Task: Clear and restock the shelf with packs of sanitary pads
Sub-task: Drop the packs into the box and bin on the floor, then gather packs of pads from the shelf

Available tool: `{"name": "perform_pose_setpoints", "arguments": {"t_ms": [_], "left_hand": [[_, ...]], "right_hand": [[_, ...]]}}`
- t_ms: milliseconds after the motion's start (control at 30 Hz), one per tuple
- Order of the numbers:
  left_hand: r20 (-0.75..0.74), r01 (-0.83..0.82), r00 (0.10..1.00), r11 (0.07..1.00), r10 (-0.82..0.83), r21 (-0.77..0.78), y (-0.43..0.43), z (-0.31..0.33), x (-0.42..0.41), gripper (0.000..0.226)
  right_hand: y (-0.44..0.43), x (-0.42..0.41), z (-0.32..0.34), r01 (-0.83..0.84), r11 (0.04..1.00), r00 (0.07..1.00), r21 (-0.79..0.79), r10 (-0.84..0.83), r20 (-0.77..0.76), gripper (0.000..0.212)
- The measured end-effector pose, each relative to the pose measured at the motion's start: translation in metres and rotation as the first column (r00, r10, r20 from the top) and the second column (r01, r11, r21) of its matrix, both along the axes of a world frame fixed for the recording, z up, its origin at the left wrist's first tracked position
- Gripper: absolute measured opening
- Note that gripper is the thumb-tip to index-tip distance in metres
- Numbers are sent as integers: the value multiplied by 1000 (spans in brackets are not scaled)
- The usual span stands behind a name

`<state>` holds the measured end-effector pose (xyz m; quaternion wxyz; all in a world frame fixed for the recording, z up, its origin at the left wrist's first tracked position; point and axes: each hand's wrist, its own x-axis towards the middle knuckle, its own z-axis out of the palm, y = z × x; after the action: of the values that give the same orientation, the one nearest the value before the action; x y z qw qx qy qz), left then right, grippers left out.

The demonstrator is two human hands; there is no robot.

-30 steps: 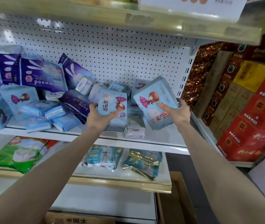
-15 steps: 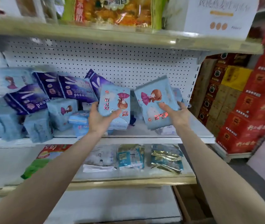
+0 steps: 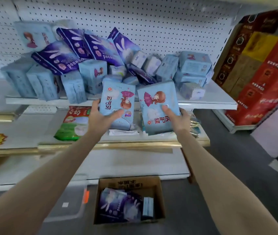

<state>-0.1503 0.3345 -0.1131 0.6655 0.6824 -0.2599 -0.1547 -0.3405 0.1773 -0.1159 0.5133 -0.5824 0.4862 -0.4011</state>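
My left hand (image 3: 101, 118) grips a light blue pad pack (image 3: 118, 102) with a cartoon girl printed on it. My right hand (image 3: 177, 120) grips a second, larger light blue pad pack (image 3: 157, 106) of the same design. Both packs are held in front of the white shelf (image 3: 216, 100), just below its front edge. On that shelf lies a jumble of light blue pad packs (image 3: 90, 77) and purple pad packs (image 3: 77, 48) leaning against the pegboard back. A cardboard box (image 3: 129, 182) on the floor below holds purple packs (image 3: 118, 204) and a small blue one.
A lower shelf (image 3: 118, 145) carries a green and red bag (image 3: 73, 124) and other packets. Stacked red, brown and yellow cartons (image 3: 260, 65) stand to the right. A clear plastic bin (image 3: 70, 200) sits left of the cardboard box. Grey floor lies to the right.
Both hands have pulled the two blue packs off the shelf, down and toward me. The view has tilted down, so the cardboard box on the floor now shows.
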Motion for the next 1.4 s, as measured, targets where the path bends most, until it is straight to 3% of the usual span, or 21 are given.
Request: {"name": "perform_pose_setpoints", "arguments": {"t_ms": [167,367,567,800,1033,1400], "left_hand": [[-51,-11,999,994,16,107,24,-39,-5,66],[-84,54,996,950,-30,306,52,-103,-18,74],[1,-19,1000,777,24,630,68,-143,-6,88],[-93,45,996,878,-1,476,59,-128,-9,71],[-96,65,995,939,-34,337,42,-92,-10,56],[22,41,999,992,-44,120,15,-3,-2,50]], "right_hand": [[24,-7,-36,5,998,991,55,3,-132,79],[42,-23,-91,14,980,969,199,36,-246,78],[43,-19,-123,21,972,913,235,77,-402,91],[48,-7,-122,-70,966,944,251,146,-296,70],[41,10,-85,-119,988,953,101,142,-267,55],[20,32,8,-201,975,977,-94,194,-85,49]]}}
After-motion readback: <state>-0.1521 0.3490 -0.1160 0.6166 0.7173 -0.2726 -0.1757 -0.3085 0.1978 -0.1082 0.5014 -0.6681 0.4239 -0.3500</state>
